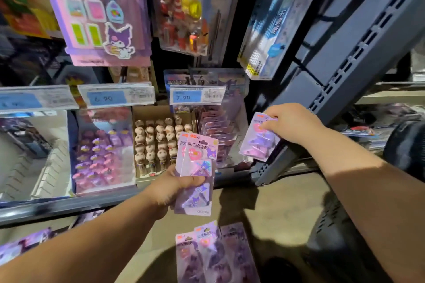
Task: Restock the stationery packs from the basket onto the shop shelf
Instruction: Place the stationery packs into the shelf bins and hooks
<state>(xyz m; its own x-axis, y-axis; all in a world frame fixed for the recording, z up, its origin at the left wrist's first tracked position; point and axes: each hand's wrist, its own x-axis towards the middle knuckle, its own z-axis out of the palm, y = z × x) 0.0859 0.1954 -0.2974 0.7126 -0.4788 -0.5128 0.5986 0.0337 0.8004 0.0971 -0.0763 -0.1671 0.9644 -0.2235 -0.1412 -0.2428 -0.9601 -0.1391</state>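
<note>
My left hand (pixel 171 187) grips a small stack of pink-and-purple stationery packs (pixel 197 165), held upright in front of the shelf's lower tier. My right hand (pixel 291 122) holds one more such pack (pixel 258 142) from above, just right of a row of the same packs (pixel 217 131) that stands in a box on the shelf under the 7.90 price tag (pixel 196 95). Several more packs (pixel 216 253) lie below my arms at the bottom of the view; the basket itself is not clearly visible.
A cardboard box of small figure-topped items (pixel 158 142) and a tray of purple items (pixel 103 154) stand left of the pack row. Hanging blister packs (pixel 181 9) fill the upper pegs. A grey shelf upright (pixel 358 57) slants at the right. The floor (pixel 276 209) lies below.
</note>
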